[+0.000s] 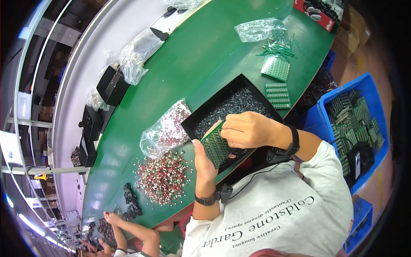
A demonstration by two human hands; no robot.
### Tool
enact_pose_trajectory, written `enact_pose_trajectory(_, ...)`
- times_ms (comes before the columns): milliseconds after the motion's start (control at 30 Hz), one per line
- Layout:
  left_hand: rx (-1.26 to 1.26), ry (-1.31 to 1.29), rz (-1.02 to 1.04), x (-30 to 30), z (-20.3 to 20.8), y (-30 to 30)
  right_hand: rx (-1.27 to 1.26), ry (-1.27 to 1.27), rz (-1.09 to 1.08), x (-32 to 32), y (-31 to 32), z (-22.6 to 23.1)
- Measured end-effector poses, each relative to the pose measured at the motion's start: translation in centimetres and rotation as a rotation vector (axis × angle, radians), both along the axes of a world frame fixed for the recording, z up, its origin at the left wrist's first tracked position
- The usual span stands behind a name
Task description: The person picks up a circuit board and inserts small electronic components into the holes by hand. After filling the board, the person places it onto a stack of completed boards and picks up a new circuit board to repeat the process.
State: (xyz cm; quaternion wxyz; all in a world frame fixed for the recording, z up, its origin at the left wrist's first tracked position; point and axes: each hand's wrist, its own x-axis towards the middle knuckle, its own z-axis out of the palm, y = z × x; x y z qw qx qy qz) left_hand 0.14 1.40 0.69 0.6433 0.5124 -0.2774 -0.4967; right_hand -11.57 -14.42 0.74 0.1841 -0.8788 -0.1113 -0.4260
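My left hand point(205, 165) is closed on a green circuit board panel point(215, 147), thumb along its near-left edge. The panel is tilted over a black tray point(242, 81) filled with small dark parts point(231, 105). My right hand point(245, 129) is curled at the panel's upper right edge, fingertips pinched together against it. Whatever may sit between those fingertips is hidden. Left of the tray lies a clear plastic bag point(165, 130) of small pale pieces. Nearer, a heap of small red-and-white parts point(162, 177) spreads on the green table point(184, 60).
Beyond the tray are two board panels point(277, 95), green strips point(278, 50) and a plastic bag point(261, 29). A blue bin point(369, 85) of boards stands at the right. Black boxes point(112, 85) line the far side. A co-worker's hand point(112, 218) works at lower left.
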Motion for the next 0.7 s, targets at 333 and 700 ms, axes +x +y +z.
enact_pose_trajectory(333, -0.046, -0.003, 0.047, 0.5, 0.3, -0.4, 0.066, -0.04, -0.028, -0.2, -0.3, 1.0)
enact_pose_trajectory(700, -0.038, -0.087, 0.121, -0.4, 0.2, -0.6, 0.083, -0.021, 0.051, 0.0, 0.3, 1.0)
